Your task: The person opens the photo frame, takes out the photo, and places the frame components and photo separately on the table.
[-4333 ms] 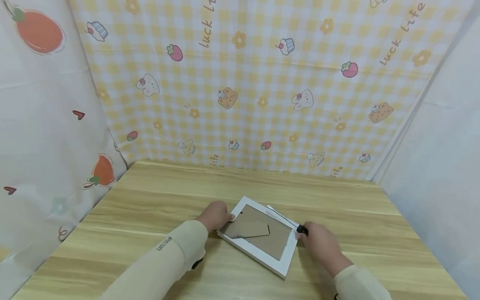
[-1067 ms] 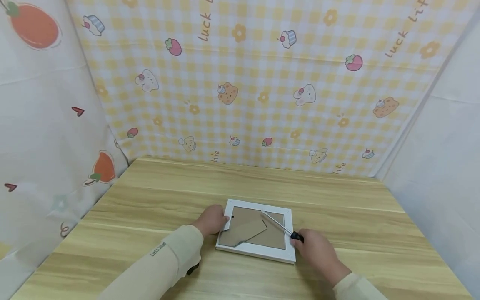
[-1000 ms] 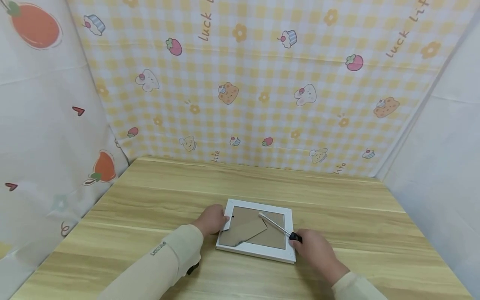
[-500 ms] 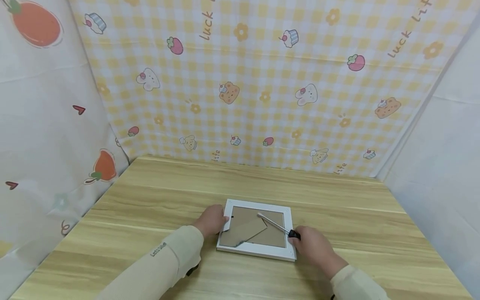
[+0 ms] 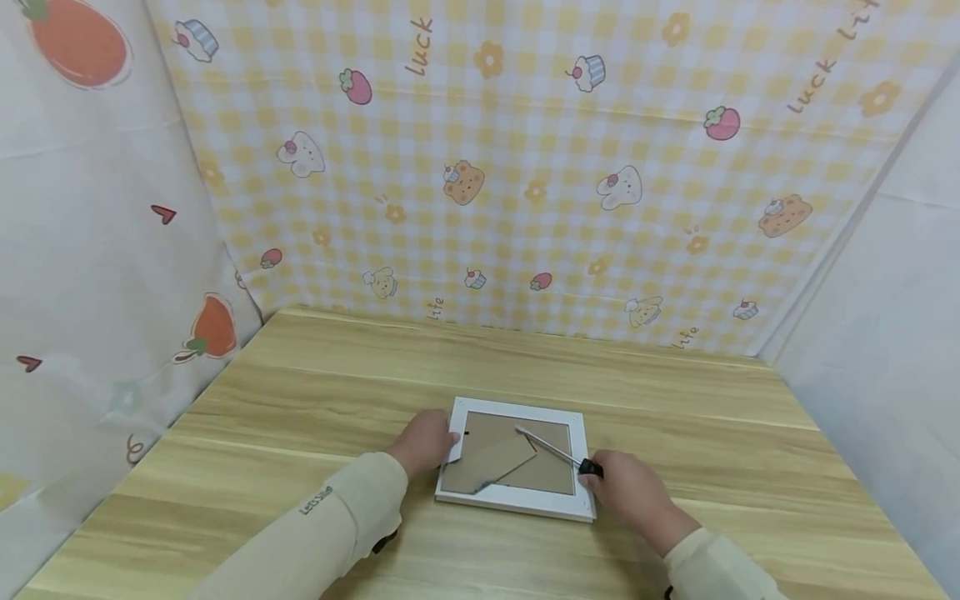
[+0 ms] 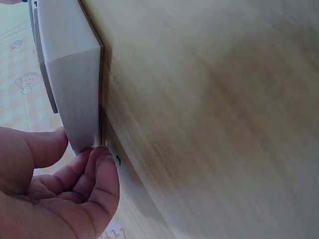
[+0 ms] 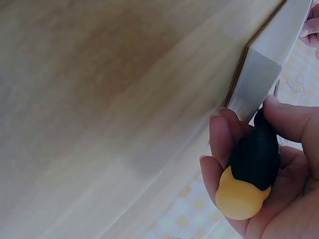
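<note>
I have the white picture frame (image 5: 528,500) on the desk (image 5: 337,367), brown backing (image 5: 551,478) uppermost. Over the backing slants the shaft of a screwdriver (image 7: 254,162); whether its tip touches, I can't tell from here. My left hand (image 5: 425,440) has its fingers pinching the frame's left edge, while my right hand (image 5: 633,492) keeps its fingers curled round the black-and-yellow handle. Behind hangs a yellow checked cloth (image 5: 517,133).
</note>
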The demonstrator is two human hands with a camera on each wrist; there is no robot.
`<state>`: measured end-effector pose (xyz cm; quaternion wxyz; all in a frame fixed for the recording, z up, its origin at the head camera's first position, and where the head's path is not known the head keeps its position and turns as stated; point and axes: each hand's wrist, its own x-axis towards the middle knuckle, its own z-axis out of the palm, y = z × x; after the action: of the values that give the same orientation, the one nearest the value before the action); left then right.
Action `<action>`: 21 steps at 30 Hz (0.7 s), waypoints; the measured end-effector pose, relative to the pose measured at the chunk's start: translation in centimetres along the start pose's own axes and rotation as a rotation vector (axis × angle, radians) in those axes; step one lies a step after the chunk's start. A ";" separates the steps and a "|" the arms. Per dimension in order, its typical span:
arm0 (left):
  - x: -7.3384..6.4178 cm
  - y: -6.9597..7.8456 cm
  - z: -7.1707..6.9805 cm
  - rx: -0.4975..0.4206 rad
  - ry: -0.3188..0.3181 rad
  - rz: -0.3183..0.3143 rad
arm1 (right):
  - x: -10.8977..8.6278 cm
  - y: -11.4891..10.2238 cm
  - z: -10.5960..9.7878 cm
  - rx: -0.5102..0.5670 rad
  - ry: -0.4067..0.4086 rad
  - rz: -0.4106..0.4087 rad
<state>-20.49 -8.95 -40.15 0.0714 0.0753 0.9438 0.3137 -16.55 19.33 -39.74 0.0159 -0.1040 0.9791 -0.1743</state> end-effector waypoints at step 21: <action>-0.7 -0.4 -0.2 -0.023 -0.061 0.040 | 1.7 -2.2 -1.0 -0.155 0.000 -0.295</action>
<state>-19.84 -9.48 -40.14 0.0945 0.1026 0.9360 0.3232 -17.87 17.33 -38.06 -0.0177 -0.2476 0.9637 -0.0987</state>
